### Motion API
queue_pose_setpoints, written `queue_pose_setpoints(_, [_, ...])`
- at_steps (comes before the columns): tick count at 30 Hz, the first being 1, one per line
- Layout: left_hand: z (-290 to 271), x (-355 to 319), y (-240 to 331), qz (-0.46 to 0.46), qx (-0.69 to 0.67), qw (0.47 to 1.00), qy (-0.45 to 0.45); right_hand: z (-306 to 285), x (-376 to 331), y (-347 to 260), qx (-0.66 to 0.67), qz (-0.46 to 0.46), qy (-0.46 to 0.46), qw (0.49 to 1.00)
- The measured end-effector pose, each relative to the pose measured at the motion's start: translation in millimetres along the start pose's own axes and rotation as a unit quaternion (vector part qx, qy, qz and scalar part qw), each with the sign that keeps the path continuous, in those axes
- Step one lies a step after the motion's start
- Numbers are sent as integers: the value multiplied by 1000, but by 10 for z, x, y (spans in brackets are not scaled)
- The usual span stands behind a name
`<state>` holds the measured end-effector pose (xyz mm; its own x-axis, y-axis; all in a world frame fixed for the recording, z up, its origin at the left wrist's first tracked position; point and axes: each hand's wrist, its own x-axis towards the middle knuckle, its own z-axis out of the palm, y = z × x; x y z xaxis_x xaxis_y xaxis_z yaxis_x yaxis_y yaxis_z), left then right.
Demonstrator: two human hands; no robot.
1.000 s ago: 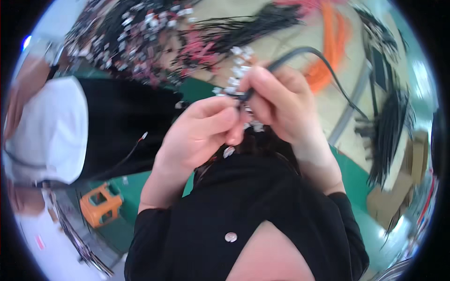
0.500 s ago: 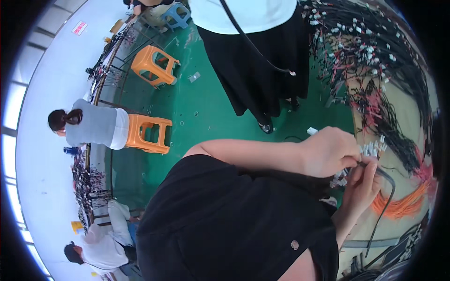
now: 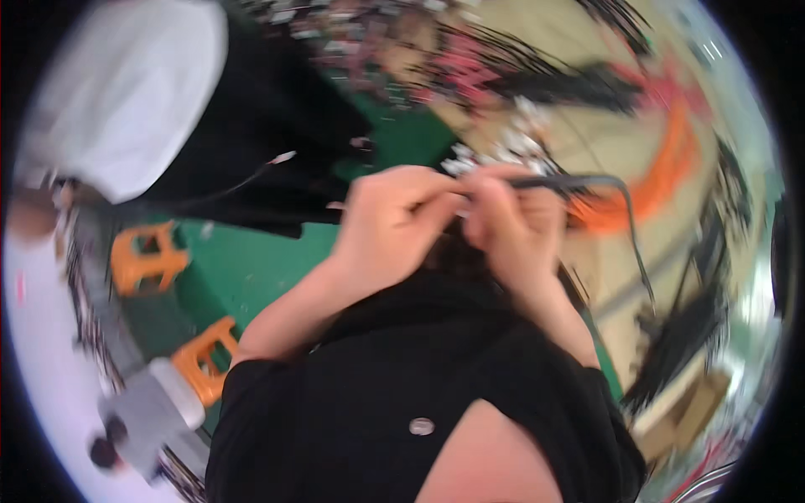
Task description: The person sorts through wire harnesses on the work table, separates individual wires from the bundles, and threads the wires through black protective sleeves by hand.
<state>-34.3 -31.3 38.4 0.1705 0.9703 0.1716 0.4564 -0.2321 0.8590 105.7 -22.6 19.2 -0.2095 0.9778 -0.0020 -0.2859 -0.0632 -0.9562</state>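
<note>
My left hand (image 3: 390, 222) and my right hand (image 3: 520, 222) meet fingertip to fingertip in front of my chest. Thumb and fingers of both are closed on a black cable (image 3: 579, 180), whose end lies between them, blurred and partly hidden. From my right hand the cable runs off to the right, bends and hangs down over the tan table (image 3: 599, 277). Just beyond my fingers lies a cluster of white connectors (image 3: 511, 147), and an orange cable bundle (image 3: 662, 189) curves to the right of them.
Black cable bundles (image 3: 570, 88) cover the far table, and more black cables (image 3: 688, 335) lie at its right. A cardboard box (image 3: 688, 411) sits lower right. At left a person (image 3: 134, 92) stands close by. Orange stools (image 3: 149, 258) and a seated person (image 3: 155, 407) are farther off.
My view has swung right, so hands and table now sit nearer the middle, with motion blur. Both hands still hold the cable, and the standing person appears farther left.
</note>
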Motion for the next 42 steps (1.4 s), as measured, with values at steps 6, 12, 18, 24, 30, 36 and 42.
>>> queue_pose_setpoints(6, [-4,41,-63,-10,-56,997,-53,-108,59,-22,41,11,-46,998])
queue_pose_setpoints(12, [10,108,-178,-15,-70,994,-78,-9,75,179,29,-49,4,998])
queue_pose_setpoints(18, [60,59,-405,-101,-120,988,-9,-94,250,267,-46,-41,-29,998])
queue_pose_setpoints(24, [-272,24,-840,-180,-229,955,-48,-689,177,-84,295,-37,189,936])
queue_pose_setpoints(30, [-482,-96,-1138,-264,-200,943,-44,-1122,38,-452,136,-217,382,888])
queue_pose_setpoints(36, [-446,-149,-1252,-268,-244,929,-76,-1294,-86,-634,48,-343,393,852])
queue_pose_setpoints(42, [-417,-238,-1537,-263,-264,927,-47,-1322,-222,-806,3,-361,351,864])
